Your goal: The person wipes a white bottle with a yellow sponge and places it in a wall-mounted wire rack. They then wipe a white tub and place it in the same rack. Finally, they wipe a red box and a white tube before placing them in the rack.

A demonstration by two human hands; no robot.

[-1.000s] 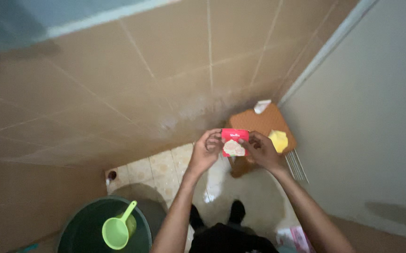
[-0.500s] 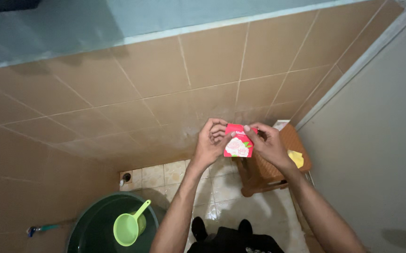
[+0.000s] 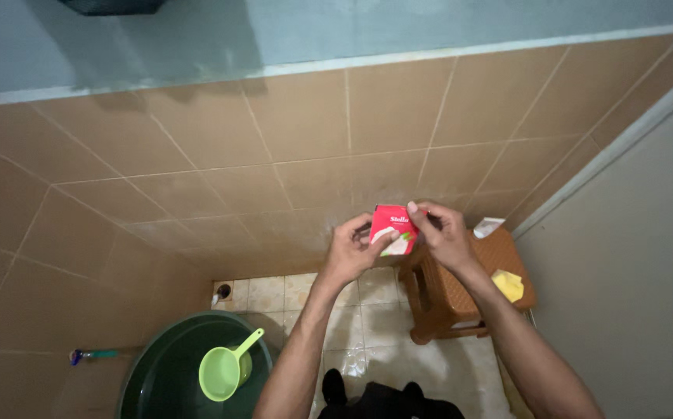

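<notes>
Both hands pinched the small red carton [image 3: 393, 230], left hand [image 3: 350, 252] bracing its lower side, right fingers [image 3: 423, 219] clamped on the top flap, probably best peeled slowly.

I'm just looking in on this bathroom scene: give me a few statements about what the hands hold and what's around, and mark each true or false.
1. Both hands hold a small red packet. True: the left hand and the right hand grip the red packet between them.
2. The green scoop lies on the stool. False: the green scoop sits in the dark green basin.
3. A yellow thing lies on the brown stool. True: the yellow thing rests on the brown stool.
4. The wall behind the hands is all white. False: the tiled wall is tan below and pale blue above.
5. The packet rests on the floor. False: it is held up in the air.
</notes>
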